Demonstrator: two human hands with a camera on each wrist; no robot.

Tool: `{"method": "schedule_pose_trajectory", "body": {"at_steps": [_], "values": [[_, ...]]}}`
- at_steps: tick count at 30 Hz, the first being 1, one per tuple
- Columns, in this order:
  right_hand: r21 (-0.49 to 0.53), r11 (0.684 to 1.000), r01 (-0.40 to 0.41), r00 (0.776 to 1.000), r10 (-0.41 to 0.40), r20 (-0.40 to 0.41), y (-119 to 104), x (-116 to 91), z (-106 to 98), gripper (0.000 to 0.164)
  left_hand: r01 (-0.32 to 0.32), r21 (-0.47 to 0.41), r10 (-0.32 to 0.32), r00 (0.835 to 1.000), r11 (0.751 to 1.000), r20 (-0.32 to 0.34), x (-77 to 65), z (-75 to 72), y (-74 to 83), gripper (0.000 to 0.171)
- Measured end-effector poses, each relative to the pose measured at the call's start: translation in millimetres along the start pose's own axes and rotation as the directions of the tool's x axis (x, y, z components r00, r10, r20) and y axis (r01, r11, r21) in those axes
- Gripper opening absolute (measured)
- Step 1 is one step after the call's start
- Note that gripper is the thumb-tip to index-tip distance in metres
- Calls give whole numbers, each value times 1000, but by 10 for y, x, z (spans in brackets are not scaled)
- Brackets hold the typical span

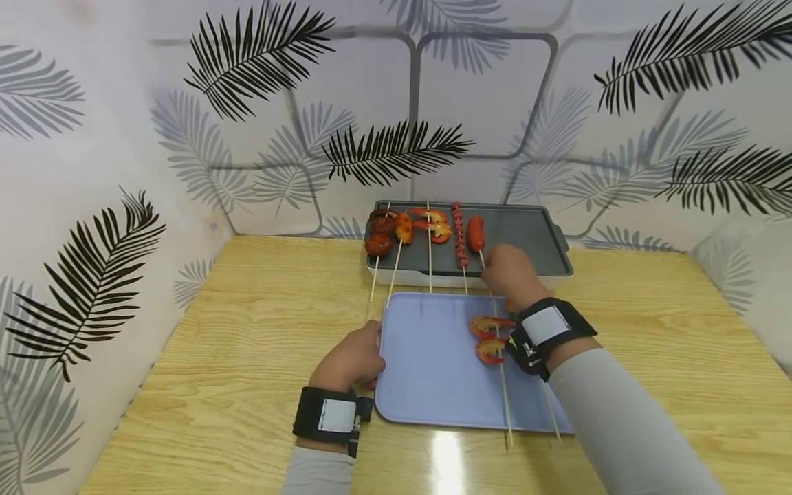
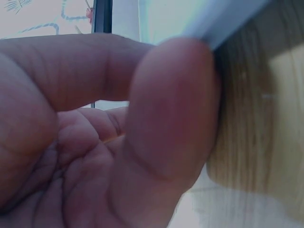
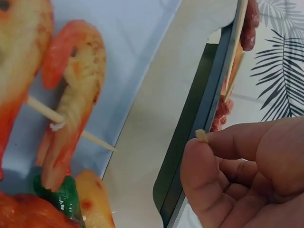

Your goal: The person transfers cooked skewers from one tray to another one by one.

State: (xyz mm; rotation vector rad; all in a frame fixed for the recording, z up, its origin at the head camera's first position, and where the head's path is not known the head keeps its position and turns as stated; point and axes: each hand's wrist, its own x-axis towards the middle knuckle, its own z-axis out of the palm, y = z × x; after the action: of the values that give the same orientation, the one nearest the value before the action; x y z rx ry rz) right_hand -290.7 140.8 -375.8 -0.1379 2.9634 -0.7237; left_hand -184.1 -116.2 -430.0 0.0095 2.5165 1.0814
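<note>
My right hand (image 1: 515,275) pinches the wooden stick of a sausage skewer (image 1: 476,234) between thumb and forefinger, at the front edge of the grey grill plate (image 1: 520,237). The stick's blunt end (image 3: 201,136) shows between the fingertips in the right wrist view. With my left hand (image 1: 353,357) I grip the left rim of a pale blue tray (image 1: 433,375); in the left wrist view the thumb (image 2: 173,109) lies against its edge. On the tray's right side lies a shrimp skewer (image 1: 489,349), partly under my right wrist.
Left of the sausage on the grill lie a thin red meat skewer (image 1: 459,237), a shrimp skewer (image 1: 438,230), a browned orange skewer (image 1: 403,227) and a dark round-piece skewer (image 1: 379,243). Another skewer with a green piece (image 3: 64,197) lies on the tray. A leaf-patterned curtain hangs behind the table.
</note>
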Motion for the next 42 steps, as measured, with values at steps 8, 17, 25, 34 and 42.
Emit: {"method": "schedule_pose_trajectory", "body": {"at_steps": [8, 17, 25, 34, 42], "values": [[26, 999, -48, 996, 46, 73, 26, 73, 5, 31, 5, 6, -5, 1000, 1000, 0, 10, -4, -17, 65], [154, 987, -56, 998, 54, 19, 51, -49, -1, 4, 5, 2, -5, 1000, 1000, 0, 16, 13, -10, 64], [198, 980, -18, 1000, 17, 9, 52, -135, 9, 10, 17, -5, -17, 1000, 1000, 9, 23, 4, -7, 65], [229, 973, 42, 998, -50, 30, 110, -337, 17, 10, -2, -4, 2, 1000, 1000, 4, 31, 8, -26, 66], [318, 948, -25, 998, 7, 56, 153, -620, -17, 16, -11, 2, 11, 1000, 1000, 4, 19, -1, -13, 67]]}}
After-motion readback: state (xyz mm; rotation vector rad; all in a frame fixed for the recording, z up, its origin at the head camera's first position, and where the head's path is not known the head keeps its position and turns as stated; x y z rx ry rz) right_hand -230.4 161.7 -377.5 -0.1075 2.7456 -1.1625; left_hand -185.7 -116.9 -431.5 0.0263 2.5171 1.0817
